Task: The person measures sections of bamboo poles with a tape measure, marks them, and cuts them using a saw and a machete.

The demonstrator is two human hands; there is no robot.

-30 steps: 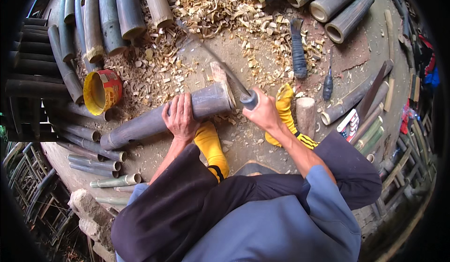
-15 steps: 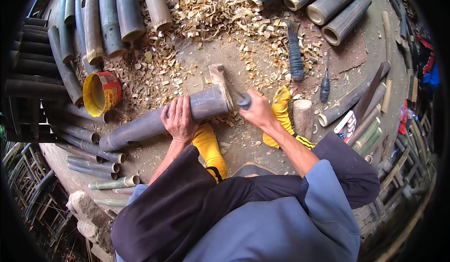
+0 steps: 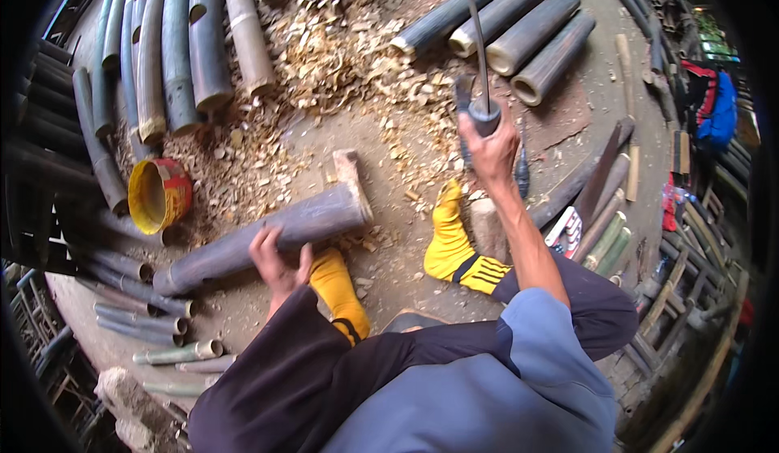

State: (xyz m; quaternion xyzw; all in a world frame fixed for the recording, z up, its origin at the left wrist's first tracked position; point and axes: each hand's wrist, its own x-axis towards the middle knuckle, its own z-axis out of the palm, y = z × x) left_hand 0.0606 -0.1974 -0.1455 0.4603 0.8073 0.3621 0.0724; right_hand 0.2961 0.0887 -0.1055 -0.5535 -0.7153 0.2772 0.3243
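A thick dark bamboo tube [image 3: 260,238] lies slanted before me, its right end propped against a pale wooden block [image 3: 346,169]. My left hand [image 3: 277,262] is at the near side of this tube, thumb and fingers apart, fingertips at or just over its surface. Raised to the right, my right hand [image 3: 493,141] is closed round the dark handle of a long-bladed knife [image 3: 479,39]. The narrow blade, seen nearly edge-on, points away from me. My yellow-socked feet [image 3: 334,287] stand near the tube, one on each side of its right end.
Wood shavings [image 3: 349,64] cover the ground ahead. Long bamboo poles [image 3: 174,55] lie far left, beside a red-and-yellow tin [image 3: 150,197]. Short tubes [image 3: 535,35] rest far right. A hand saw [image 3: 596,177] and a wooden stump [image 3: 487,230] are on the right.
My right hand has lifted the knife from the tube's right end, up and to the right. My left hand has loosened from the top of the tube and drawn toward me.
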